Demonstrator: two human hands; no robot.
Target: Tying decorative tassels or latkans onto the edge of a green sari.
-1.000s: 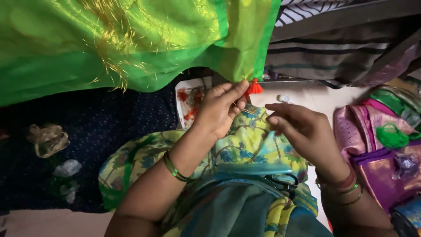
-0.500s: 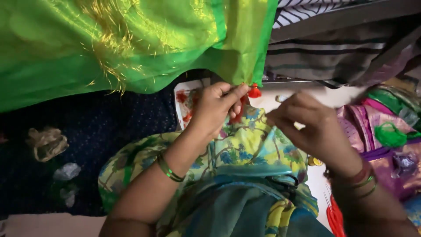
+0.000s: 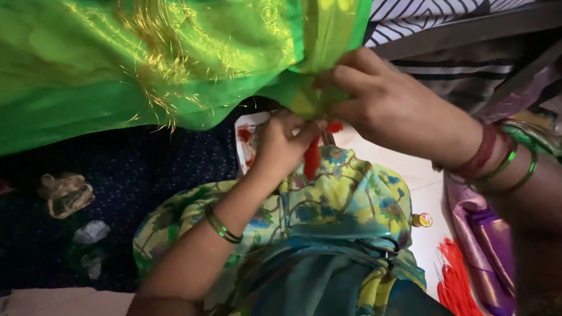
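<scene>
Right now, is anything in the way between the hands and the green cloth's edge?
Nothing visible is. The right hand already pinches the green cloth at its edge, and the left hand holds the red tassel just under it.

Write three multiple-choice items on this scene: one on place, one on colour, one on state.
1. Where does the right hand grip?
A. the green cloth's lower edge
B. the purple cloth
C. the floor

2. What colour is the tassel at the left hand?
A. blue
B. red
C. white

3. How does the green cloth sit?
A. folded flat
B. rolled up
C. hanging, bunched where held

Answers: 1 A, its fingers pinch that edge. 2 B, a red strand hangs by the fingers. 3 C, it drapes from above and gathers at the grip.
</scene>
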